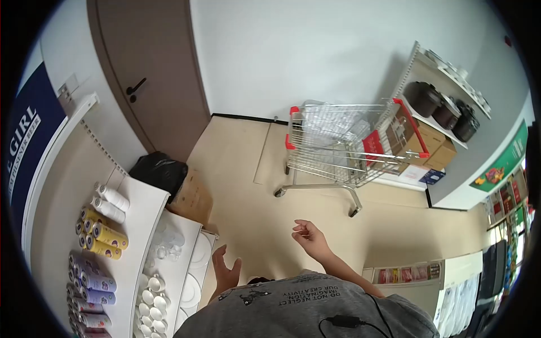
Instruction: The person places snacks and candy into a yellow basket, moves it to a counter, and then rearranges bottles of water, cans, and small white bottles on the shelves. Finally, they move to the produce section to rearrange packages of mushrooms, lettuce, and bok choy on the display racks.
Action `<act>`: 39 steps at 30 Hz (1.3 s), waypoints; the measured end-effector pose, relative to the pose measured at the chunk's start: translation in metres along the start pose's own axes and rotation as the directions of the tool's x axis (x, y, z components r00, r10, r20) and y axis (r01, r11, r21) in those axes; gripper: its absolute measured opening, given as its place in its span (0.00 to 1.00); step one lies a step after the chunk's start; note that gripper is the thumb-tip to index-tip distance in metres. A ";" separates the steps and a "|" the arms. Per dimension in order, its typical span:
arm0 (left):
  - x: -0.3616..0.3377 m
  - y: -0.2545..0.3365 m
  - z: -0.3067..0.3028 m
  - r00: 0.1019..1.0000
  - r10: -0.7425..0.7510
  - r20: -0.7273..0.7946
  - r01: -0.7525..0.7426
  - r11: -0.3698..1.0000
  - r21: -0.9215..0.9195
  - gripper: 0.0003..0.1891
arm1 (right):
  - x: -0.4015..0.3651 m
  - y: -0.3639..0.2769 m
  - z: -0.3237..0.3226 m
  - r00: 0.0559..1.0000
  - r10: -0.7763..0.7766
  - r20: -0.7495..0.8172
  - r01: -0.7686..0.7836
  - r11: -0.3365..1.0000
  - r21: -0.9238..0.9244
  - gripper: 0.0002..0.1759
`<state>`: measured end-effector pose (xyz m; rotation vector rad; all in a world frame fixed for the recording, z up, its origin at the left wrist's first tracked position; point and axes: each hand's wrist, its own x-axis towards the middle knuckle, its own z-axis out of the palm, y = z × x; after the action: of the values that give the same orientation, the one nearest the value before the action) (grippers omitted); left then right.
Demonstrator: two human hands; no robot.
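My left hand [226, 271] is raised in front of my grey shirt [270, 310], thumb and fingers apart with nothing between them. It is nearest to the shelf of white plates [191, 290] on the left, without touching it. My right hand [311, 241] hangs over the floor, its fingers loosely curled but apart, and it holds nothing. Beyond it stands a metal shopping cart [338, 152] with red corners and a red handle. On the left shelves are yellow cans [107, 242], purple cans [98, 288], white cups [153, 307] and clear glassware [169, 242].
A black bag [159, 173] rests by a cardboard box [193, 198] near the brown door [146, 73]. Clear plastic packs [329, 132] show behind the cart. Dark pots [422, 100] stand on a right-hand shelf above cartons [431, 141]. A low white cabinet [414, 296] is at lower right.
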<state>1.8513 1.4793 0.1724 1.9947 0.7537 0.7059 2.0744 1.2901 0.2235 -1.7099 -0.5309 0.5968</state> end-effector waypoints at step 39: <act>0.038 0.252 0.524 0.746 0.304 0.593 -0.089 0.927 -0.364 0.27 | -0.269 0.149 -0.458 0.248 0.284 -0.926 -0.023 0.957 0.288 0.16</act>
<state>2.3114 1.1223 0.1546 1.8500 0.0019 0.1918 2.1678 0.7472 0.1890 -1.5626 0.6278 -0.3663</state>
